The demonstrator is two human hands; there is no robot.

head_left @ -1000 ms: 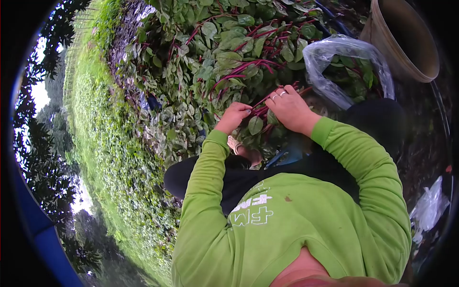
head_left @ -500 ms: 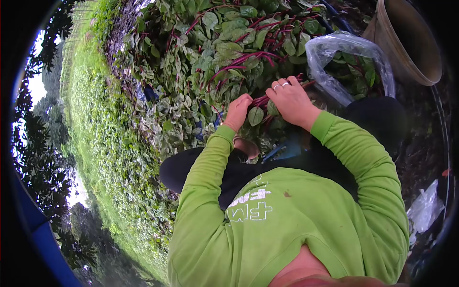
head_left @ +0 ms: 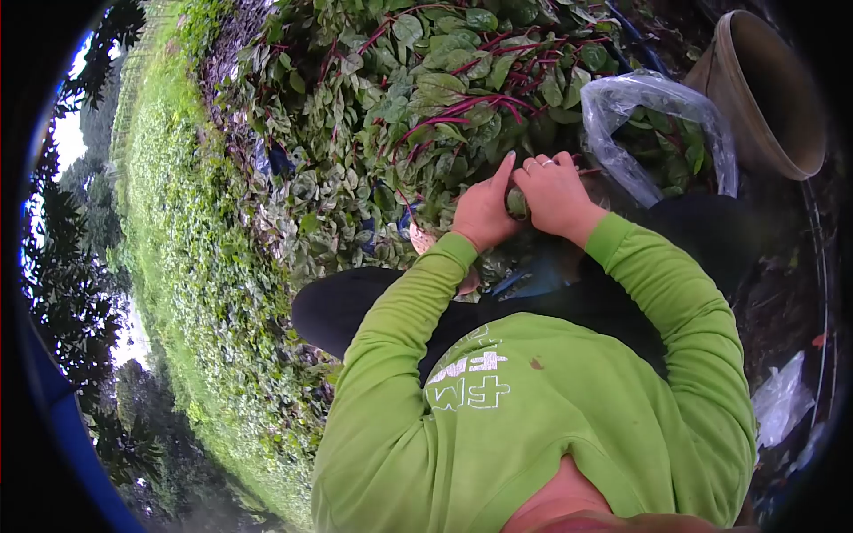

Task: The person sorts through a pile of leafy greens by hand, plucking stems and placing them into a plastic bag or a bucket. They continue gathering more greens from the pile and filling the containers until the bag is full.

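My right hand [head_left: 558, 197], with a ring on one finger, is closed around red-stemmed leafy greens, which look like Malabar spinach; a bit of red stem pokes out on its right. Pressed close against it, my left hand [head_left: 486, 210] has its fingers curled and its thumb pointing up. A green leaf [head_left: 516, 202] shows between the two hands. Most of the held stems are hidden by the fingers. Just beyond the hands lies a big heap of the same greens [head_left: 444, 89] with magenta stems.
Right of the hands stands a clear plastic bag [head_left: 600, 124], its rim rolled, with greens inside. Behind it a brown bucket [head_left: 711, 75] leans over. A crumpled plastic bag [head_left: 782, 400] lies at lower right. Low green plants [head_left: 213, 266] cover the ground at left.
My left hand has moved right along the stems and now meets my right hand. The stretch of red stems that showed between them is covered.
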